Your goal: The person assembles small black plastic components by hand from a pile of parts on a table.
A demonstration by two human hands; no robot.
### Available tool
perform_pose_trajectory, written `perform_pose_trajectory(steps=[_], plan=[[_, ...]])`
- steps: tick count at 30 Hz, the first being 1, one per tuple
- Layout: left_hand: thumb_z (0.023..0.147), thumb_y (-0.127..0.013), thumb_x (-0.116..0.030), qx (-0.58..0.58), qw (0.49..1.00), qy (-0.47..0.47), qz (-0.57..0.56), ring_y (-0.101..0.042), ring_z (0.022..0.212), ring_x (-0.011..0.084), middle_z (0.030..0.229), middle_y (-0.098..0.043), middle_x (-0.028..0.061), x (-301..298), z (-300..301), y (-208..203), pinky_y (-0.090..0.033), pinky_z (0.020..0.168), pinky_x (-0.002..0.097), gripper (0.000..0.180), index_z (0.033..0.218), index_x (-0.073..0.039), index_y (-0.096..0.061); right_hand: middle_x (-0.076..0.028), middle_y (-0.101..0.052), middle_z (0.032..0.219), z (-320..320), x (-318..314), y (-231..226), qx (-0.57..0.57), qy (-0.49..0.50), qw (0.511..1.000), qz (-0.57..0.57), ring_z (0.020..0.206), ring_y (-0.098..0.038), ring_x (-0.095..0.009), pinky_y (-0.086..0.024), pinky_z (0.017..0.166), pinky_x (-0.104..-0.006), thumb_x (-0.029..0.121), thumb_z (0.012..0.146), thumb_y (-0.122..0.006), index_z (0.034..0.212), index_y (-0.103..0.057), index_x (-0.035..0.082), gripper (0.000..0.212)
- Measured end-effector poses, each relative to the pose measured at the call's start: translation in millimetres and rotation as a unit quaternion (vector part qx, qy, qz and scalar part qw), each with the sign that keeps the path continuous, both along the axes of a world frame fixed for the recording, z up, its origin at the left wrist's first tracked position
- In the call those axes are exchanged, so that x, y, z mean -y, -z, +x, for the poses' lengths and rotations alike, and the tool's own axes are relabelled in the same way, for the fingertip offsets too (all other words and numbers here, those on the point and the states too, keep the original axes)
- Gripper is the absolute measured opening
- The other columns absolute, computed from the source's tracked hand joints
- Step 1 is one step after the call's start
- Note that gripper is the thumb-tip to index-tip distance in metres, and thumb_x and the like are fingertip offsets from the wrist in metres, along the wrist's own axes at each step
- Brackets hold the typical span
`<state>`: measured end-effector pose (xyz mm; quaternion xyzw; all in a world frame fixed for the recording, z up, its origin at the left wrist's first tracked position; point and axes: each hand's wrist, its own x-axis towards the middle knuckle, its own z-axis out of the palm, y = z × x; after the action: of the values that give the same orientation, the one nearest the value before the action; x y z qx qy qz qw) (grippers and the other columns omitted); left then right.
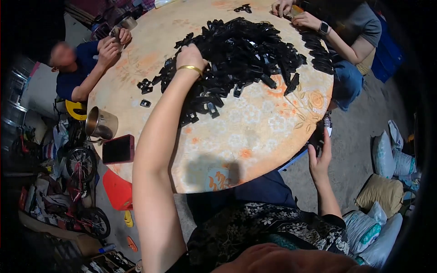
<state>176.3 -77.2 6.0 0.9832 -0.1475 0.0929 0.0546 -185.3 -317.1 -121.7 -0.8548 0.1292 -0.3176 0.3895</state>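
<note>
We see a large round worktop (255, 136) with a faded flower pattern, and it fills the middle of the frame. On its upper part lies a big heap of small black plastic parts (246, 54), spread from the centre toward the upper right. A few single black pieces (145, 103) lie apart from the heap, toward the left edge of the worktop.

Our left hand (190, 57) reaches up from the lower edge and rests on the left side of the heap, with a gold bangle (190, 68) on the wrist. The fingers are bent down into the parts, but we cannot tell if the grip is closed on any piece. Our right hand (320, 159) is at the right rim of the worktop, and its grip is clenched around a dark stack of parts (318, 134) held upright beside the edge.

At the upper left of the frame another person's hands (111, 45) are together at the rim. At the upper right a second person's hands (296, 13), one with a wristwatch (323, 28), touch a row of black parts.

At the left edge stand a metal cup (101, 123) and a phone in a red case (118, 149)
</note>
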Motion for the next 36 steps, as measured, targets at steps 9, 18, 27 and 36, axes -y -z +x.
perform_pose_trajectory(steps=[9,18,27,36], plan=[[0.077,-0.065,-0.013,0.04,0.98,0.08,-0.176,-0.061,0.094,0.04,0.097,-0.065,0.0235,-47.7,-67.1,-14.8,-0.049,0.084,0.0449,0.027,0.102,-0.002,-0.062,-0.015,-0.067,0.086,15.2,26.1,-5.4,-0.13,0.014,0.979,-0.154,0.082,-0.063,-0.031,-0.05,0.072,-0.0372,0.007,0.08,-0.067,0.095,-0.067,0.0,0.017],[0.074,-0.059,0.001,0.095,0.915,0.372,-0.127,-0.055,0.081,0.03,0.085,-0.055,0.0135,-51.3,-183.7,17.9,-0.048,0.069,0.0377,0.028,0.101,-0.001,-0.057,-0.012,-0.063,0.104,106.7,-32.0,-117.9,0.073,-0.24,0.922,-0.294,0.09,-0.063,-0.03,-0.052,0.077,-0.0369,0.007,0.078,-0.067,0.106,-0.062,0.004,0.029],[0.071,-0.057,0.003,-0.047,0.902,0.389,-0.183,-0.054,0.086,0.0336,0.093,-0.055,0.0164,-59.3,-186.6,14.8,-0.046,0.075,0.04,0.036,0.106,-0.001,-0.052,-0.011,-0.059,0.091,210.8,-61.0,-98.6,-0.036,-0.27,0.871,-0.408,0.091,-0.057,-0.026,-0.05,0.074,-0.0369,0.008,0.076,-0.064,0.101,-0.066,0.004,0.025],[0.079,-0.058,0.001,-0.069,0.871,0.445,-0.197,-0.054,0.108,0.0306,0.119,-0.056,0.0153,-63.0,-172.7,0.1,-0.046,0.09,0.0375,0.035,0.111,-0.012,-0.065,-0.015,-0.063,0.093,158.5,-48.1,-128.7,-0.119,-0.367,0.911,-0.143,0.088,-0.061,-0.03,-0.049,0.079,-0.0357,0.003,0.073,-0.064,0.099,-0.065,0.0,0.026]])
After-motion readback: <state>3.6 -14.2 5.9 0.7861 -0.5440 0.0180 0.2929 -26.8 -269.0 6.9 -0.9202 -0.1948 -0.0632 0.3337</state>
